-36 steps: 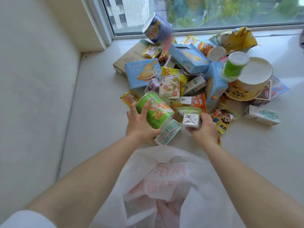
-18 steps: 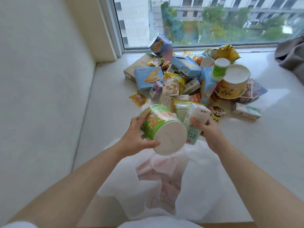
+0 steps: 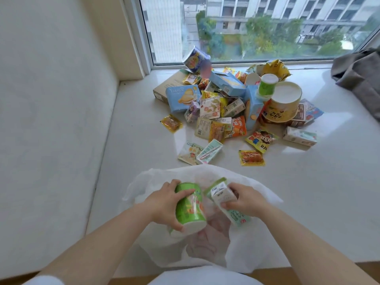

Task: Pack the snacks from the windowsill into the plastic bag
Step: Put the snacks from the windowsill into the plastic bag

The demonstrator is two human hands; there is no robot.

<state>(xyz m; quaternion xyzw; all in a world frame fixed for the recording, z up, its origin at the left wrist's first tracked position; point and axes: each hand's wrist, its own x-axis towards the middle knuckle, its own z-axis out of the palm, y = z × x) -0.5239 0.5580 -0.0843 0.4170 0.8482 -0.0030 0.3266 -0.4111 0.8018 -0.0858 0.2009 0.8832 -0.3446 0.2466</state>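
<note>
A white plastic bag (image 3: 255,254) lies open on the windowsill (image 3: 144,153) right in front of me. My left hand (image 3: 164,204) grips a green snack cup (image 3: 190,206) over the bag's mouth. Beside it my right hand (image 3: 246,199) holds a small white and green drink carton (image 3: 225,199), also above the bag. Further back a pile of snacks (image 3: 232,105) covers the sill below the window: blue boxes, small packets and paper cups.
A mint carton (image 3: 209,151) and two loose packets (image 3: 251,157) lie just beyond the bag. A white carton (image 3: 299,136) rests at the right of the pile. Grey cloth (image 3: 359,77) lies at the far right. A white wall (image 3: 51,120) stands on the left.
Both hands have lifted the green cup and the carton off the pile and pulled them back toward me, down to the bag's mouth. My view has tilted up.
</note>
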